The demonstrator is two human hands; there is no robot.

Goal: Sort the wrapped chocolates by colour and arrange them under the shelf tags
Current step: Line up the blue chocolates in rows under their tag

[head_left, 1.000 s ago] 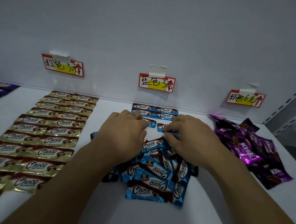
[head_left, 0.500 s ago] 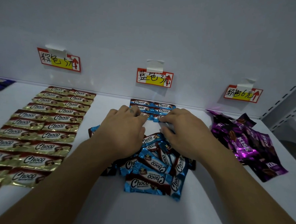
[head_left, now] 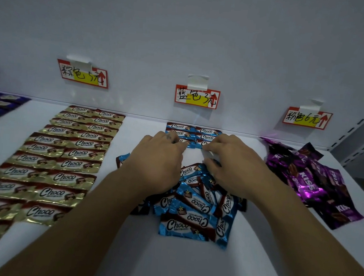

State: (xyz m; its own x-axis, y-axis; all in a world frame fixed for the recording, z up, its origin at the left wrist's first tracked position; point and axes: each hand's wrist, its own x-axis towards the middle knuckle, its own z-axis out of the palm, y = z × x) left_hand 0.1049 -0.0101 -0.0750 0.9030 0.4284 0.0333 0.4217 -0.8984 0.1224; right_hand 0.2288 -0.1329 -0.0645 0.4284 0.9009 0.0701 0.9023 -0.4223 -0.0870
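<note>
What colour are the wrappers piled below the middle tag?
The pile is blue with dark brown bands, seen in head view.

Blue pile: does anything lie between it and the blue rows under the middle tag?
Nothing visible does. Only white shelf shows between the blue pile and the blue rows. The left hand and right hand reach across the pile, fingertips at the third row.

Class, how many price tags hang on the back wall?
3: left tag above gold rows, middle tag above blue rows, right tag above purple pile. Others may sit off-frame.
</note>
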